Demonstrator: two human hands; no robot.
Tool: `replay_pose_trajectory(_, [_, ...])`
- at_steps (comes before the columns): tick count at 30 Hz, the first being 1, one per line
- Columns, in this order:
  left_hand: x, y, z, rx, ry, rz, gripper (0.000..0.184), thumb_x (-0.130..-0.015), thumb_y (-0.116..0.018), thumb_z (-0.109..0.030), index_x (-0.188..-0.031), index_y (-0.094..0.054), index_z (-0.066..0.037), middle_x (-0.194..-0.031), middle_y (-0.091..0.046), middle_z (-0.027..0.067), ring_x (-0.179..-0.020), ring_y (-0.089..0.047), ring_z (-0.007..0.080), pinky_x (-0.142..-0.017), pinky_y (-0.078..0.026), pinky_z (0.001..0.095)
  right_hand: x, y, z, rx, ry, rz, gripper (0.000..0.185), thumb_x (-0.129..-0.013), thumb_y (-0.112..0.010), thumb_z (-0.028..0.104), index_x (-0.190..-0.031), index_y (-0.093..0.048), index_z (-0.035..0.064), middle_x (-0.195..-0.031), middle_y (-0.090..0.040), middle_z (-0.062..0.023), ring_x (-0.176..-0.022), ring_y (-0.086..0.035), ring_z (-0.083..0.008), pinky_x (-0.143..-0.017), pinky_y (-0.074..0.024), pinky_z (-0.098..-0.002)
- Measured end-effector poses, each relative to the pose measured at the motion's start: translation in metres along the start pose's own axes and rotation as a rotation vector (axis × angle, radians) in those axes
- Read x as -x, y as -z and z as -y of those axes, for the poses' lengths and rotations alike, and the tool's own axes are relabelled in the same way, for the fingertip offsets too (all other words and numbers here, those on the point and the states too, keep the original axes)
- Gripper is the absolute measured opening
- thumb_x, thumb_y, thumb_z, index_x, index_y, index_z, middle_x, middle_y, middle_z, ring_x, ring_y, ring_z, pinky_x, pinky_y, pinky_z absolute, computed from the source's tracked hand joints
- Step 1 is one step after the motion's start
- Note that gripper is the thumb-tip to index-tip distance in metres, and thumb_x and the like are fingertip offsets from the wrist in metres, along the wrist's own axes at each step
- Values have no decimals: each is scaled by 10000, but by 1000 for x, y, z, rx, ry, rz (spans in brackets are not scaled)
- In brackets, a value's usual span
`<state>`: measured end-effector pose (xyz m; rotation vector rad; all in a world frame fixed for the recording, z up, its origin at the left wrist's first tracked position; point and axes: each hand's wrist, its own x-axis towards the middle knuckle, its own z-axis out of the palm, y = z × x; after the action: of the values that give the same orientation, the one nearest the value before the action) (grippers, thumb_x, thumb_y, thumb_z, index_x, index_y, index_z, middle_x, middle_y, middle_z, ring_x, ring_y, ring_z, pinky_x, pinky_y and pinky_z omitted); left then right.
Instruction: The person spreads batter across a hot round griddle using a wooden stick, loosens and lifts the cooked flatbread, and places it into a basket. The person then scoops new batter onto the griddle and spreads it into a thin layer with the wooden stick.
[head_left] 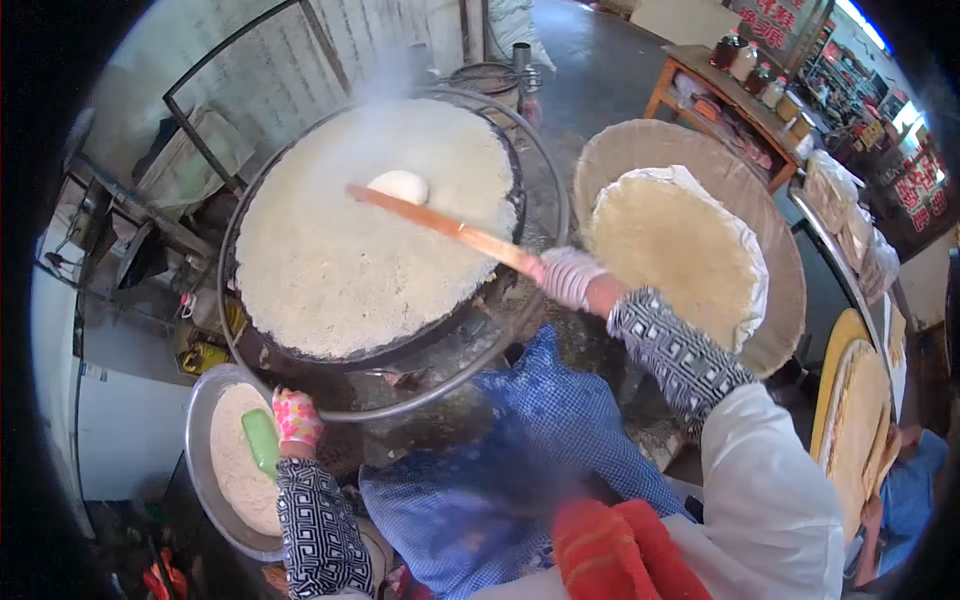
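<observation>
My right hand (572,278), in a striped glove, is wrapped round the near end of a long wooden stick (440,225). The stick reaches over a large round griddle covered by a pale, thin batter sheet (340,260). Beside its far end sits a white lump of batter (400,187). At the lower left, my left hand (297,417), in a pink flowered glove, is closed by the rim of a metal bowl (203,470). A green scoop (262,442) rests against the pale batter in that bowl, next to my left hand; whether the hand grips it is unclear.
A metal ring (563,170) surrounds the griddle. To its right stands a wide round basket (790,300) with a cloth and a flat round sheet. Jars stand on a wooden table (690,60). At the lower right, a person (915,490) is beside stacked flatbreads (855,420).
</observation>
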<state>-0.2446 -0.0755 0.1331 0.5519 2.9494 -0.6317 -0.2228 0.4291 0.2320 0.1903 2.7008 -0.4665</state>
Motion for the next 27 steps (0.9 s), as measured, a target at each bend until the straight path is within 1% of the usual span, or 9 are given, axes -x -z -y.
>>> replay_pose_trajectory(2, [-10, -14, 22, -145, -25, 77, 126, -610, -598, -191, -671, -685, -123, -740, -649, 99, -836, -604, 257, -985, -342, 425, 4, -25, 23, -284, 73, 155, 815, -851, -208, 702, -749, -610, 0, -685, -609, -152, -689, -634, -266, -687, -516, -348])
replay_pose_trajectory(5, [-16, -26, 40, -186, -7, 42, 149, -638, -590, -190, -717, -692, -116, -775, -657, 89, -866, -605, 252, -1011, -319, 416, 53, -47, 54, -1005, 86, 308, 382, -822, -602, 289, -1069, -512, 12, -724, -558, -68, -458, -473, -112, -378, -423, -281])
replay_pose_trajectory(7, [-21, -35, 54, -234, -69, -86, 156, -644, -585, -192, -727, -692, -115, -790, -662, 92, -879, -605, 255, -1012, -320, 415, 88, -47, 59, -1247, 161, 290, 474, -802, -605, 185, -1246, -474, 85, -671, -532, -19, -433, -446, -81, -355, -360, -227])
replay_pose_trajectory(10, [-27, -39, 63, -251, -56, 96, 152, -665, -568, -185, -721, -688, -111, -787, -661, 86, -889, -600, 250, -997, -335, 416, 120, -58, 52, -1574, 86, 131, 490, -860, -533, 150, -1332, -411, 98, -592, -485, -1, -393, -396, -63, -347, -315, -215])
replay_pose_trajectory(13, [-27, -36, 60, -253, -60, 52, 143, -666, -563, -183, -706, -682, -115, -771, -654, 87, -873, -594, 253, -979, -350, 417, 118, -91, 31, -1633, -17, -102, 484, -886, -511, 169, -1354, -396, 116, -597, -465, 26, -419, -394, -57, -375, -330, -209])
replay_pose_trajectory(17, [-14, -21, 39, -152, -79, -48, 107, -598, -628, -228, -644, -666, -139, -679, -624, 77, -816, -595, 246, -866, -407, 374, 118, -98, 48, -1666, -122, 48, 449, -907, -513, 214, -1344, -424, 166, -578, -419, 62, -429, -389, -45, -385, -326, -200])
replay_pose_trajectory(24, [29, 67, -110, 209, 12, -158, 134, -606, -652, -255, -524, -606, -158, -529, -563, 52, -560, -571, 240, -561, -382, 382, 77, -96, 70, -1674, -24, 116, 446, -906, -530, 204, -1340, -429, 205, -524, -438, 45, -368, -381, -65, -329, -327, -230])
replay_pose_trajectory(25, [32, 78, -138, 400, -6, -258, 149, -604, -663, -263, -584, -604, -129, -532, -556, 51, -526, -547, 252, -545, -370, 382, 68, -100, 75, -1668, -41, 85, 450, -904, -534, 208, -1341, -428, 206, -518, -433, 39, -362, -375, -71, -328, -325, -232])
replay_pose_trajectory(27, [42, 91, -204, 421, 32, -450, 350, -640, -662, -289, -869, -579, -37, -793, -590, 103, -753, -564, 281, -749, -406, 461, 64, -99, 89, -1651, -49, 64, 454, -901, -538, 212, -1341, -426, 207, -512, -428, 33, -356, -368, -77, -326, -322, -234])
